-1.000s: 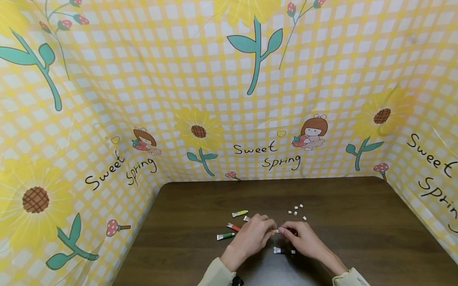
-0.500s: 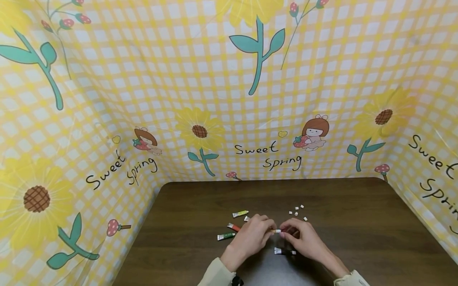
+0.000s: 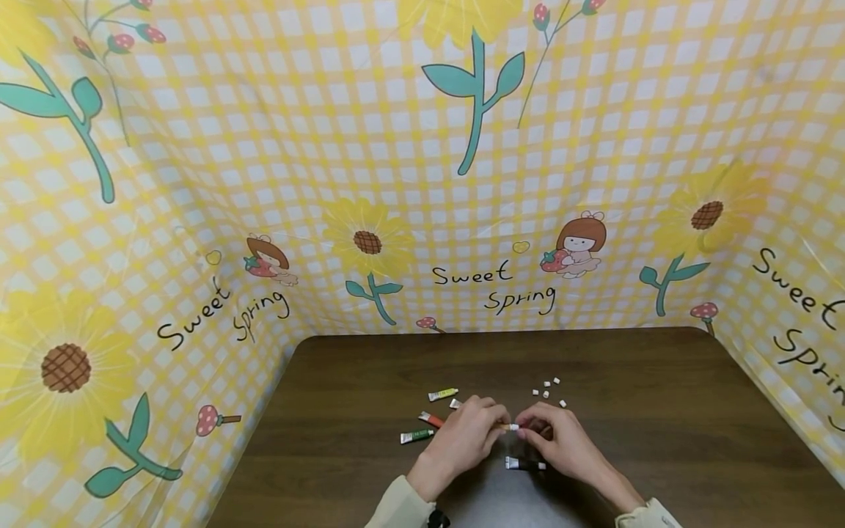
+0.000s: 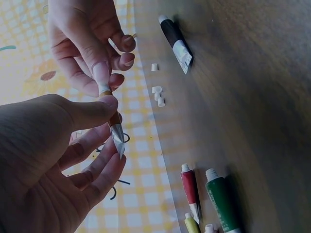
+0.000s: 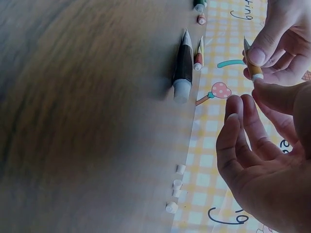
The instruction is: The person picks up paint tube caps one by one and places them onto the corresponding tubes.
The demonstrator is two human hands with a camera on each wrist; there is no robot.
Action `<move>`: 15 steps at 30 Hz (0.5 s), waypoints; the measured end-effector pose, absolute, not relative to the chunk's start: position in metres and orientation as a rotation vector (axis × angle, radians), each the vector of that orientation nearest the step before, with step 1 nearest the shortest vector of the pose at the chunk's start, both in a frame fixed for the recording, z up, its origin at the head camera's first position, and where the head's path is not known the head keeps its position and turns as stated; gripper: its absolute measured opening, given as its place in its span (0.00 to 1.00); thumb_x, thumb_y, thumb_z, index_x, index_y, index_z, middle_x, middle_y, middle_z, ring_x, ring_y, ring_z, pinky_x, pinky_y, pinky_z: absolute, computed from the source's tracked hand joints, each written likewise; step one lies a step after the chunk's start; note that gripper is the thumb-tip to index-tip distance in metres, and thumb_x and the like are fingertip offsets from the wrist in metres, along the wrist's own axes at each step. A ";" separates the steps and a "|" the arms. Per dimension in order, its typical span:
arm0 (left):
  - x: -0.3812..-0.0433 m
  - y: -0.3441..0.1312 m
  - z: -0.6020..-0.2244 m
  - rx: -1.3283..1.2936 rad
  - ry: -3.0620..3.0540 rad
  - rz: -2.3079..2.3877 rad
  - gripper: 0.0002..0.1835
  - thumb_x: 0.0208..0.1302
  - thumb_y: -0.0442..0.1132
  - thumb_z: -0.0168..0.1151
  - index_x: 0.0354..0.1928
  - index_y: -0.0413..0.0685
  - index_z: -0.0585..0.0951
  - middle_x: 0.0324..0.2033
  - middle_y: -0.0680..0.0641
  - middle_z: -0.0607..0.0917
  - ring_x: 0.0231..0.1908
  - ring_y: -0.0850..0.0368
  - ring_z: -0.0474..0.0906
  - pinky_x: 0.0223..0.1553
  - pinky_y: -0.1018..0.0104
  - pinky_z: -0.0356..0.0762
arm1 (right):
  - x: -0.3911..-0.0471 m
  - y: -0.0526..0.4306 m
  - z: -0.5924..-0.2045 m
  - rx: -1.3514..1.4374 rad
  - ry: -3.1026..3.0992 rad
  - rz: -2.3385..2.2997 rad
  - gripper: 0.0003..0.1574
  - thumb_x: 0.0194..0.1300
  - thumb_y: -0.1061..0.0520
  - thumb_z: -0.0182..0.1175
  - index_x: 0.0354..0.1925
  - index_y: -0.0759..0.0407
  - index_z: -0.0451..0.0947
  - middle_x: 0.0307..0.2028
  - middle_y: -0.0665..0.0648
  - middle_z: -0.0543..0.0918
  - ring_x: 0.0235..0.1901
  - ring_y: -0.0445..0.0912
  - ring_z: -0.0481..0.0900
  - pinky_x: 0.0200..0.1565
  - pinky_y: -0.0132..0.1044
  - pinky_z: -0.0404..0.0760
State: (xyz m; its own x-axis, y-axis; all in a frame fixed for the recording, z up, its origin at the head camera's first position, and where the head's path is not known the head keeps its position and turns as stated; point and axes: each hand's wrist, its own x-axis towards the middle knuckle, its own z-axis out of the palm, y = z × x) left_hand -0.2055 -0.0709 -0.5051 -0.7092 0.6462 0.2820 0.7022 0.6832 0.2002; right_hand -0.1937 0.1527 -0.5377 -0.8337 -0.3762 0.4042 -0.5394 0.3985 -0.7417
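Observation:
My left hand [image 3: 462, 433] pinches a small orange-brown paint tube [image 4: 114, 119] between thumb and fingers, above the table. The tube's silver crimped end [image 4: 118, 139] points back toward the left palm. At its other end is a white cap [image 3: 513, 427], which the thumb and forefinger of my right hand [image 3: 557, 438] pinch. The other right fingers are spread and loosely bent. Below the right hand lies a black paint tube [image 3: 524, 463], with its own white cap [image 5: 182, 91] on.
Near the left hand lie a green tube [image 3: 416, 436], a red tube [image 3: 431, 419], a yellow tube [image 3: 443, 394] and a partly hidden white-ended tube [image 3: 455, 403]. Several loose white caps [image 3: 546, 394] lie beyond the right hand. Checked cloth [image 3: 422, 220] walls in the dark table [image 3: 627, 367].
The right fingertips have shifted slightly outward along the tube's end, so more of the white cap shows. The left hand stays in place with the tube.

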 end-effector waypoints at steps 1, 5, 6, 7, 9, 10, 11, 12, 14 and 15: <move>-0.206 -0.071 -0.505 -1.097 -2.703 -0.439 0.03 0.74 0.41 0.69 0.45 0.56 0.88 0.41 0.57 0.88 0.42 0.62 0.81 0.45 0.71 0.81 | -0.194 0.152 -0.538 0.815 -2.485 1.409 0.07 0.68 0.64 0.72 0.42 0.54 0.87 0.38 0.51 0.88 0.34 0.35 0.84 0.33 0.32 0.84; -0.206 -0.071 -0.504 -1.103 -2.693 -0.434 0.03 0.73 0.40 0.70 0.45 0.56 0.88 0.41 0.57 0.88 0.41 0.62 0.81 0.45 0.71 0.81 | -0.195 0.152 -0.538 0.784 -2.526 1.396 0.03 0.70 0.62 0.71 0.41 0.55 0.88 0.37 0.48 0.88 0.34 0.33 0.82 0.34 0.32 0.83; -0.206 -0.070 -0.504 -1.102 -2.693 -0.432 0.02 0.73 0.40 0.70 0.45 0.56 0.88 0.41 0.57 0.88 0.41 0.62 0.81 0.45 0.71 0.81 | -0.195 0.152 -0.538 0.779 -2.535 1.391 0.02 0.71 0.62 0.70 0.41 0.55 0.88 0.37 0.47 0.88 0.33 0.33 0.82 0.34 0.32 0.83; -0.206 -0.070 -0.504 -1.102 -2.693 -0.430 0.02 0.73 0.40 0.70 0.44 0.56 0.88 0.41 0.57 0.88 0.41 0.62 0.81 0.45 0.71 0.81 | -0.195 0.152 -0.538 0.774 -2.543 1.387 0.01 0.71 0.61 0.70 0.41 0.55 0.88 0.37 0.47 0.88 0.33 0.33 0.82 0.34 0.32 0.83; -0.206 -0.070 -0.504 -1.103 -2.695 -0.425 0.02 0.74 0.41 0.70 0.44 0.56 0.88 0.41 0.57 0.88 0.42 0.62 0.81 0.45 0.71 0.81 | -0.194 0.152 -0.537 0.775 -2.554 1.388 0.02 0.73 0.60 0.69 0.41 0.56 0.88 0.38 0.47 0.88 0.33 0.33 0.82 0.33 0.32 0.83; -0.206 -0.070 -0.504 -1.103 -2.696 -0.422 0.02 0.74 0.41 0.70 0.44 0.56 0.88 0.41 0.56 0.88 0.42 0.62 0.81 0.45 0.71 0.81 | -0.194 0.152 -0.537 0.776 -2.557 1.388 0.02 0.73 0.59 0.69 0.41 0.56 0.88 0.38 0.47 0.88 0.32 0.33 0.82 0.33 0.32 0.83; -0.206 -0.070 -0.504 -1.104 -2.697 -0.419 0.02 0.74 0.41 0.70 0.44 0.56 0.88 0.41 0.56 0.88 0.42 0.62 0.81 0.46 0.70 0.81 | -0.194 0.152 -0.537 0.778 -2.558 1.389 0.03 0.74 0.59 0.68 0.41 0.56 0.88 0.38 0.47 0.88 0.32 0.33 0.82 0.33 0.32 0.83; -0.206 -0.070 -0.504 -1.103 -2.696 -0.418 0.02 0.74 0.41 0.70 0.44 0.56 0.88 0.41 0.57 0.88 0.42 0.62 0.81 0.46 0.70 0.81 | -0.194 0.153 -0.537 0.780 -2.560 1.388 0.03 0.74 0.59 0.68 0.41 0.56 0.88 0.38 0.48 0.88 0.32 0.33 0.82 0.33 0.32 0.83; -0.206 -0.070 -0.504 -1.104 -2.695 -0.415 0.02 0.74 0.41 0.70 0.44 0.56 0.88 0.41 0.57 0.88 0.42 0.62 0.81 0.46 0.71 0.81 | -0.194 0.152 -0.537 0.784 -2.562 1.388 0.05 0.75 0.58 0.67 0.41 0.57 0.88 0.37 0.49 0.89 0.32 0.33 0.82 0.34 0.32 0.83; -0.206 -0.070 -0.504 -1.103 -2.695 -0.415 0.02 0.74 0.41 0.70 0.44 0.56 0.88 0.40 0.57 0.88 0.42 0.62 0.81 0.46 0.71 0.81 | -0.194 0.152 -0.537 0.783 -2.566 1.385 0.05 0.75 0.58 0.67 0.41 0.57 0.89 0.37 0.49 0.89 0.32 0.33 0.81 0.34 0.32 0.83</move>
State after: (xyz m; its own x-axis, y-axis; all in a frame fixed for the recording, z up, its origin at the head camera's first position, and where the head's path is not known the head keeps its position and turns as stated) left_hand -0.2062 -0.0701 -0.5038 -0.7015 0.6523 0.2872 0.7085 0.6820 0.1814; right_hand -0.1945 0.1523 -0.5372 -0.8584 -0.3829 0.3413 -0.4954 0.4467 -0.7450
